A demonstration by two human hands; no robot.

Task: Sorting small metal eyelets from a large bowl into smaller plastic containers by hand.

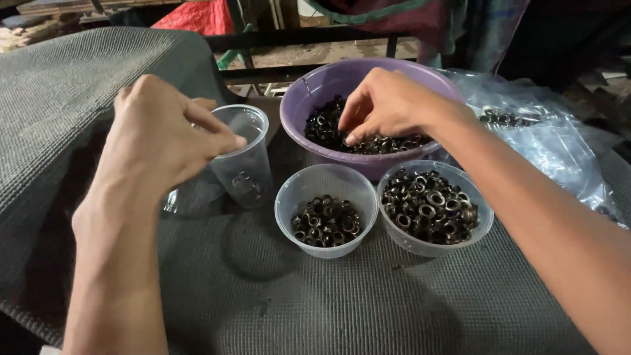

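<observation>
Now right hand [381, 108] dips into purple bowl [315, 89], fingertips pinched narrow among dark metal eyelets [328, 128]; whether any is gripped, cannot tell. Bowl upright, mouth up, at far edge of grey mat [296, 296]. Left hand [161, 135] curled round rim of clear cup [246, 154], holding it upright, few eyelets at bottom. Two clear tubs [327, 210] [434, 207] sit side by side, nearly touching, just before bowl. Open mat nearer viewer. Plastic bag [559, 144] crowds right side.
</observation>
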